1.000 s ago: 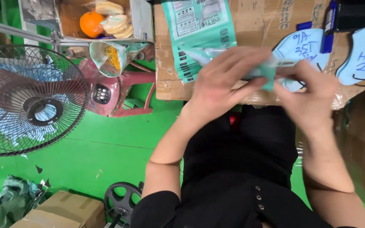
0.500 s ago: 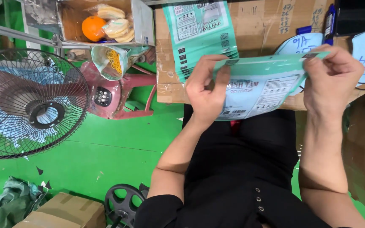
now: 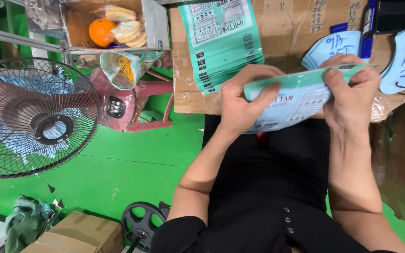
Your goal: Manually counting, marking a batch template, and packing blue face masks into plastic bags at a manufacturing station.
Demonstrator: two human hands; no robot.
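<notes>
Fingers (image 3: 264, 96) of both hands now pinch the teal pouch (image 3: 296, 100) along its top edge, lower than half a second ago, above the worktop (image 3: 282, 33).

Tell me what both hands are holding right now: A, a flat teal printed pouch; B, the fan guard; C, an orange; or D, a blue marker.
A: the left hand and right hand grip opposite ends of a flat teal pouch above the cardboard-covered table.
</notes>
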